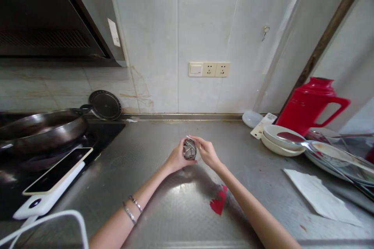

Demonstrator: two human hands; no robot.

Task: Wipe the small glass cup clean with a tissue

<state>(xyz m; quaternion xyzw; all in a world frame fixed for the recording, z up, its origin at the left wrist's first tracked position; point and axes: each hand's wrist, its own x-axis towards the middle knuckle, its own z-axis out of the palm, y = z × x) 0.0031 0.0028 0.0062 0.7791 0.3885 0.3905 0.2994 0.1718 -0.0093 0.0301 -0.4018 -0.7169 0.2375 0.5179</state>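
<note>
Just above the steel counter, near the middle of the view, is a small round grey ball (189, 150) with pale strands crossing its surface, like wound yarn; its exact kind is unclear. My left hand (177, 157) is curled around its left side and underside. At its upper right, my right hand (207, 150) has thumb and fingers closed in a pinch. A thin pale strand seems to run from the ball's top to those fingertips, too small to make out surely. Two bracelets (132, 210) circle my left wrist. Torn red paper (218, 201) lies nearer, beside my right forearm.
On the left, a metal pan (43, 128) sits on the black stove, with a phone (58, 171) on a white device nearer me. To the right stand a red thermos (306, 105) and white bowls (283, 149). A paper tissue (318, 196) lies in front of them.
</note>
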